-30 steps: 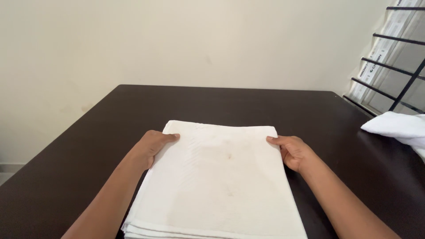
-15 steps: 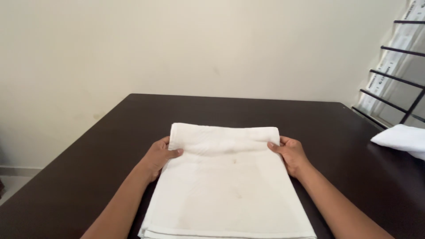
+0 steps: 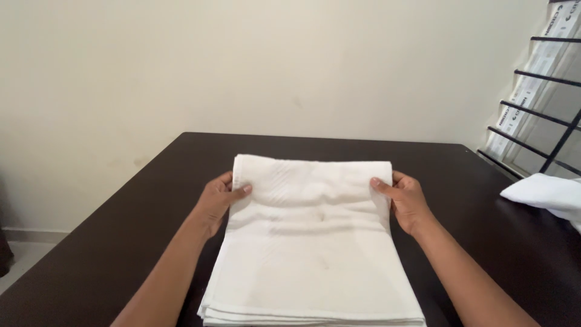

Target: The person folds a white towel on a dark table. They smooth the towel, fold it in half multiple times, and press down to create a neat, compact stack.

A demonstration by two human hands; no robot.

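Fold under way: left hand [image 3: 219, 198] and right hand [image 3: 407, 198] each pinched the white towel [image 3: 311, 242] far edge, lifted off dark surface [image 3: 109, 242]; next needed an even pull nearward.

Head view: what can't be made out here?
- White towel: near edge cut off by the bottom frame; layer count unclear.
- Left hand and right hand: fingers hidden under the folded-over towel end.
- Second white cloth: cut off by the right frame edge.
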